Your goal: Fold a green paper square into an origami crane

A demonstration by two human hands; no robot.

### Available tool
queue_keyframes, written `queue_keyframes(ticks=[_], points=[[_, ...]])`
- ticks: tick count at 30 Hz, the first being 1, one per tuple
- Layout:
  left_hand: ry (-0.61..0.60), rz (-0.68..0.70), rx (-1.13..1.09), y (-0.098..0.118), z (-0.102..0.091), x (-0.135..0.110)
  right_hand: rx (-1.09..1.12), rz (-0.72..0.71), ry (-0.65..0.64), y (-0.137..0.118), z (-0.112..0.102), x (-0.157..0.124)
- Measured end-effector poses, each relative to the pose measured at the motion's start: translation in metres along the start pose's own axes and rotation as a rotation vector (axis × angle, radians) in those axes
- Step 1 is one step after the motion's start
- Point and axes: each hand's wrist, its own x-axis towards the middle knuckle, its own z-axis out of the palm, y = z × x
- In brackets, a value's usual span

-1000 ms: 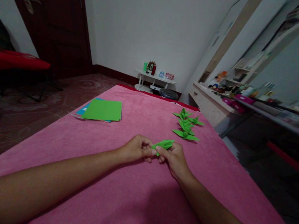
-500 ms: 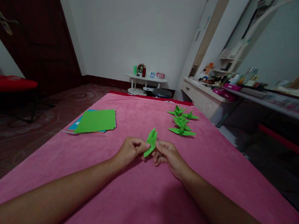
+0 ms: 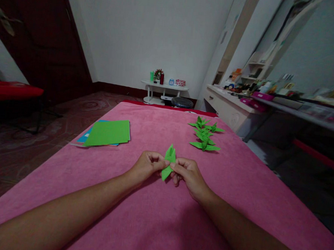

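Note:
Between my two hands is a folded piece of green paper (image 3: 170, 154), a narrow kite-like shape with a split point at the top. My left hand (image 3: 150, 164) pinches its left side, thumb on the front face. From the right, my right hand (image 3: 189, 174) pinches it too, its thumb close to the left one. The fingers behind the paper are partly hidden. Beyond my right hand, several folded green paper cranes (image 3: 204, 144) lie grouped on the pink cloth (image 3: 149, 222). A stack of square paper sheets (image 3: 110, 133), green on top with blue below, lies to the left.
The pink-covered surface ends at a red edge (image 3: 168, 106) at the back. Behind it stands a low white table (image 3: 165, 85) with a cup, flowers and small items. At right is a cluttered dressing table (image 3: 230, 102); at left, a red seat (image 3: 13, 90) and a dark door (image 3: 39, 38).
My right thumb has moved left onto the front of the folded paper, close to my left thumb. The paper looks opened wider and turned more upright. The view has shifted slightly.

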Motion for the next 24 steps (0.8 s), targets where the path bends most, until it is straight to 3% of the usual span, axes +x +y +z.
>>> queue_keyframes(ticks=[4,11,15,20,22,24], points=[[-0.021,0.036,0.026,0.000,-0.001,0.001,0.042,0.024,0.002,0.001,0.000,0.002],[-0.117,-0.049,-0.027,0.007,-0.005,0.004,0.072,0.029,0.072,0.001,-0.005,0.003],[-0.078,0.145,0.033,0.006,-0.004,0.002,0.125,0.044,0.091,0.000,-0.005,0.002],[0.011,0.468,0.408,0.013,0.002,-0.002,0.230,0.144,0.044,-0.007,-0.003,0.000],[0.047,0.454,0.407,0.015,0.002,-0.003,0.250,0.173,0.018,-0.009,-0.002,-0.001],[0.066,0.329,0.287,0.015,0.003,-0.003,0.266,0.171,0.035,-0.010,-0.002,-0.002]])
